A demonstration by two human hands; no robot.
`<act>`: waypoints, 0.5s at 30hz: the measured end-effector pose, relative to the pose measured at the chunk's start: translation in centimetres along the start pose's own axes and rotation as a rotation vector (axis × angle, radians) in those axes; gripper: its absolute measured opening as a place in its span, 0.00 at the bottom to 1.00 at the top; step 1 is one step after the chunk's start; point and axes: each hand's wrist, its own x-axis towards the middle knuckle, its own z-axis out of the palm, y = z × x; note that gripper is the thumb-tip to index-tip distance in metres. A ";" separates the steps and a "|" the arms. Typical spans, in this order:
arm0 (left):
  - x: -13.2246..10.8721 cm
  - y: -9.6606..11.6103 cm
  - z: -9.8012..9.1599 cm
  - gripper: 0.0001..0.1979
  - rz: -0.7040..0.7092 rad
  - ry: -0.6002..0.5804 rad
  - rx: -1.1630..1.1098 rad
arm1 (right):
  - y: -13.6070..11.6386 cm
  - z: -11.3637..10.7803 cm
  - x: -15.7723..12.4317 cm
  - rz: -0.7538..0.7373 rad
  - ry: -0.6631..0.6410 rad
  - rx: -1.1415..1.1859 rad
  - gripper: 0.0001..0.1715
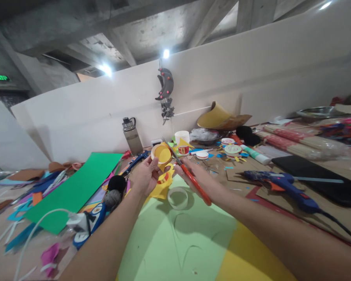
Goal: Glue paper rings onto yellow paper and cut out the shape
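Note:
My left hand (148,173) is closed on a round yellow paper cup piece (163,153) with a pale rim, its open side facing me. In my right hand (197,175) are scissors (193,178) with orange-red handles; their blades point up and away, just right of the cup piece. Cut yellow paper (161,190) with a red printed patch lies below my left hand. A pale tape roll (178,198) rests on the light green sheet (175,234) between my forearms. Beyond the blades stands a white cup stack (182,136) near a small red-and-yellow cup (183,148).
On the right lie a blue glue gun (283,187) and a black flat slab (318,179). To the left are a green sheet (76,191) and a charger with a white cable (77,222). A grey bottle (132,136) stands at the white partition (105,105). Scraps litter the table.

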 end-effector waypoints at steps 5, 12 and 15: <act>0.1 0.1 -0.1 0.16 0.001 -0.004 0.028 | 0.2 0.0 -0.1 -0.015 0.006 -0.040 0.14; 0.6 0.5 -1.1 0.14 0.021 -0.040 0.045 | 0.0 0.0 -0.2 -0.013 0.001 -0.023 0.13; 0.6 0.6 -1.2 0.13 0.033 -0.045 0.044 | -0.2 0.0 -0.3 -0.015 0.002 -0.007 0.13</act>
